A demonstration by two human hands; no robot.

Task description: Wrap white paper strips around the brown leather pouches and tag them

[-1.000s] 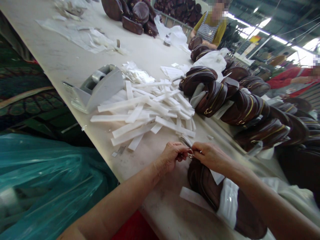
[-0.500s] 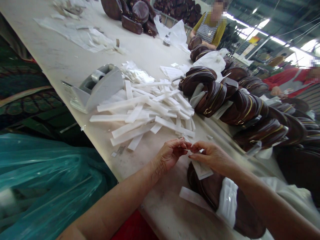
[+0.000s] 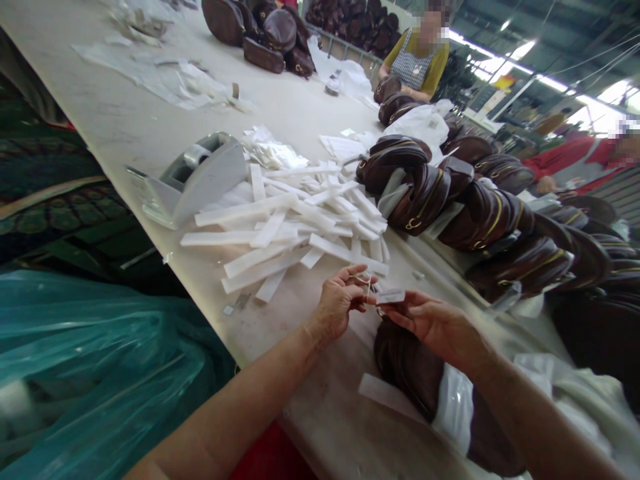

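Note:
My left hand pinches a thin pale string between its fingertips, just above the table. Close beside it, my right hand holds a small whitish tag by its edge. Beneath my right hand lies a dark brown leather bag, with white wrapping around part of it. My right forearm hides some of the bag. Whether the string runs through the tag is too small to tell.
Many white strips are heaped beside a grey tape dispenser. Brown bags line the right side. Teal plastic hangs by the table's left edge. Co-workers stand across the table.
The tag, which hung below my right hand, is now lifted and turned nearly flat between my hands. My right hand has rolled palm-upward, and the string shows as a loop at my left fingers.

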